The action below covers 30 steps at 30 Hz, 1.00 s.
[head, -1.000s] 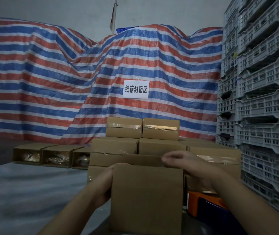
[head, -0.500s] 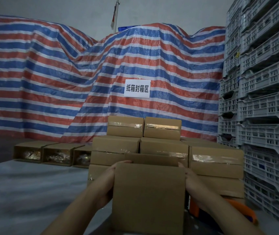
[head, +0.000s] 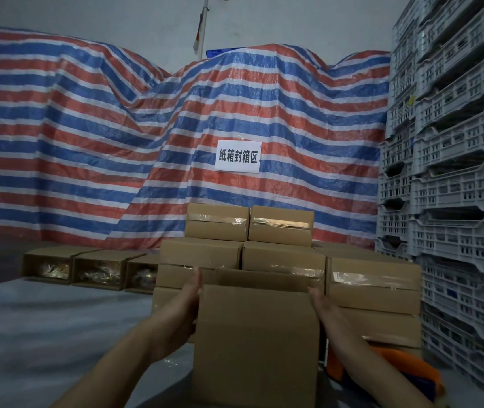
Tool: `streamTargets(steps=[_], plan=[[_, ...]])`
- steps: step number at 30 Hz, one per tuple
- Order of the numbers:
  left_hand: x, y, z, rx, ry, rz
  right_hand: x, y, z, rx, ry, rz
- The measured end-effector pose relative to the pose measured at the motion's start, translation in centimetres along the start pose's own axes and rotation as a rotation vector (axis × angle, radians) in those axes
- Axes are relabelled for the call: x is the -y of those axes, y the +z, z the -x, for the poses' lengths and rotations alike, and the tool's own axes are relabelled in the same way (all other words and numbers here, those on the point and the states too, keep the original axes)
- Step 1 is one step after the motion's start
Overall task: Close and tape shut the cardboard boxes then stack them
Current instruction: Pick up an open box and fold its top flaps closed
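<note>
A plain cardboard box (head: 257, 343) stands upright in front of me, its top flaps raised. My left hand (head: 183, 307) presses flat against its left side with straight fingers. My right hand (head: 321, 304) lies flat along its right side. Behind it rises a stack of taped boxes (head: 282, 228), several layers deep. An orange tape dispenser (head: 405, 366) lies low on the right, partly hidden by my right forearm.
Three open boxes (head: 96, 269) lie on their sides at the left, contents showing. Grey plastic crates (head: 455, 172) tower along the right. A striped tarp (head: 117, 142) with a white sign (head: 238, 156) closes off the back. A pale sheet (head: 43, 334) covers the surface at left.
My right hand came off the box's top edge and dropped to its right side. Both hands now hold the box between them, and the view has tilted up a little.
</note>
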State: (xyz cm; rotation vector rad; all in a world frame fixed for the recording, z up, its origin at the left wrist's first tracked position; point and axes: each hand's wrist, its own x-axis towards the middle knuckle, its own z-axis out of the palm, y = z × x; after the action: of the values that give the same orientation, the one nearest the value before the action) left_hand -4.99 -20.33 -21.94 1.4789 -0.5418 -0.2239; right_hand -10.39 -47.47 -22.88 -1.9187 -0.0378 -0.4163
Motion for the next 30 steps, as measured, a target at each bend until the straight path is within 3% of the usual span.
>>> streamTargets(steps=[2, 7, 16, 25, 30], plan=[[0.0, -0.4, 0.2, 0.033, -0.011, -0.011, 0.3, 0.0, 0.1, 0.002, -0.013, -0.016], [-0.1, 0.9, -0.4, -0.067, -0.038, -0.168, 0.4, -0.2, -0.2, 0.004, -0.021, -0.105], [0.5, 1.4, -0.7, -0.100, 0.142, 0.053, 0.1, 0.0, -0.6, -0.091, -0.052, -0.287], [0.9, 1.7, -0.1, -0.257, 0.147, -0.228, 0.1, -0.1, 0.0, 0.046, -0.142, -0.126], [0.8, 1.7, -0.6, -0.276, 0.157, -0.349, 0.2, 0.0, 0.0, 0.007, -0.134, -0.140]])
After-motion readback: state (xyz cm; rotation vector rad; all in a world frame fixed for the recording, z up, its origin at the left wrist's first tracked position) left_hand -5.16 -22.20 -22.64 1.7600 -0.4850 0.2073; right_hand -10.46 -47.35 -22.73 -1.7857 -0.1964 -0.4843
